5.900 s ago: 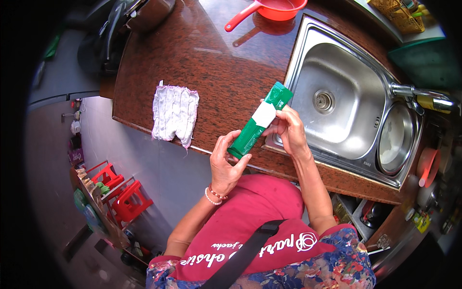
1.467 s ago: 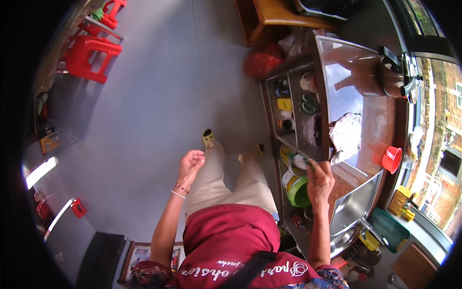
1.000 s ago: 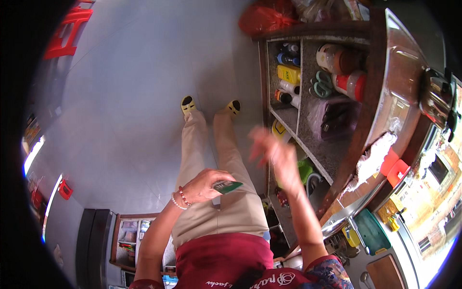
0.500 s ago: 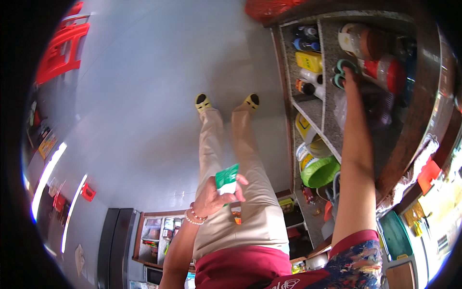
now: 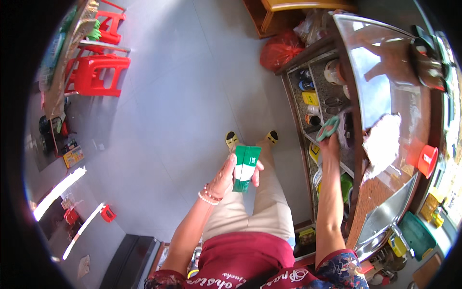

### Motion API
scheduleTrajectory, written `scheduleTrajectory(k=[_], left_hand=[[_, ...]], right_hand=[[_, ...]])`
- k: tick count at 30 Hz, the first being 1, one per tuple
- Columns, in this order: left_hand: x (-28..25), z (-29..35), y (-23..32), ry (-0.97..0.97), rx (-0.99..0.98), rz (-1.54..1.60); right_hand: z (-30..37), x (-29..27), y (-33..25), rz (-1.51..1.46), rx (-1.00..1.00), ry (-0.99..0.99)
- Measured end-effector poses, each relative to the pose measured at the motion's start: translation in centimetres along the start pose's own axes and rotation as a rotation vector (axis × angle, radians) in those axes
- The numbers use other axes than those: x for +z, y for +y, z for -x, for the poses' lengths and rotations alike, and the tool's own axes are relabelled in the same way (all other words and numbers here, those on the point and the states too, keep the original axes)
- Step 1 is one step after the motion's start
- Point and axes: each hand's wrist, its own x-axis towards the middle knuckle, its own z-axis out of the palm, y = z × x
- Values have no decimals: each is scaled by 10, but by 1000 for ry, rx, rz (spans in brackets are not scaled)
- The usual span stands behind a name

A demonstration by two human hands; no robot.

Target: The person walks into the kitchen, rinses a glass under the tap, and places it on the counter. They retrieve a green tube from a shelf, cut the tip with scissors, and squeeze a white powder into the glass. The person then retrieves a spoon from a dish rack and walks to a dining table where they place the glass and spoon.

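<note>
Two hands are kept busy in a kitchen: a green packet with a white band is clasped in the left hand, thumb at one edge and fingers at the other, above pale trousers, while green-handled scissors are gripped in the right hand beside the cabinet shelves. Both items are already in hand, yet they are held well apart and no cut can be seen in the packet's visible face; judged from this, the scissors are yet to be brought to it. The blades cannot be made out, and whether they are spread or together cannot be told; nor can it be settled whether the right hand is just inside the shelves or in front of them. The packet's back is hidden by its own front. The shelves are partly covered by the counter, where a white cloth is washed out by glare.
</note>
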Motion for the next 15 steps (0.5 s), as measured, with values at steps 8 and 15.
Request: scheduleTrajectory(k=[8, 15], left_hand=[[53, 17, 67, -284, -75, 36], [152, 3, 58, -448, -129, -132]], right_hand=[[309, 6, 19, -24, 494, -160], [431, 15, -55, 403, -82, 70]])
